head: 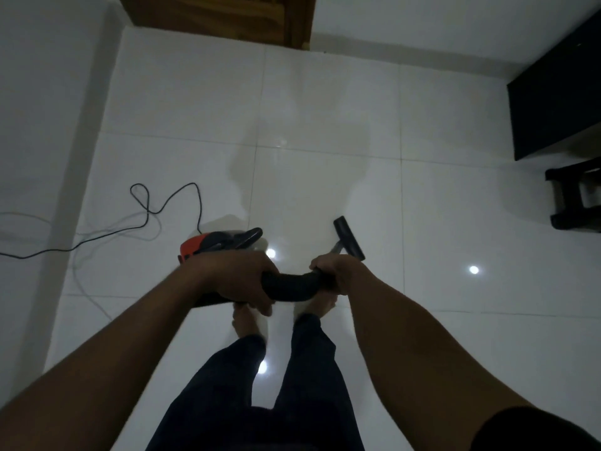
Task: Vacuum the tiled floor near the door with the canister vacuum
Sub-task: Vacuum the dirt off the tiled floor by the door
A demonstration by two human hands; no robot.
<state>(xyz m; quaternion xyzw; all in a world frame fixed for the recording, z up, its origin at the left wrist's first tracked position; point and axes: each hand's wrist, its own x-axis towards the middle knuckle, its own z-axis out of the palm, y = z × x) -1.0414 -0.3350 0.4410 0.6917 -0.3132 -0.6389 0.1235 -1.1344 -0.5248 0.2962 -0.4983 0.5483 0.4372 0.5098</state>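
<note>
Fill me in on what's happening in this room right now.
A person stands barefoot on the white tiled floor, gripping the black hose with the left hand and right hand. The floor nozzle rests on the tiles ahead. The orange vacuum sits beside the left hand, its cord looping left. The wooden door is ahead.

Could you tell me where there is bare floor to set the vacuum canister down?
Bare tiles stretch between the nozzle and the wooden door, and right toward the black cabinet. The left is crowded: cord loops beside the canister.
</note>
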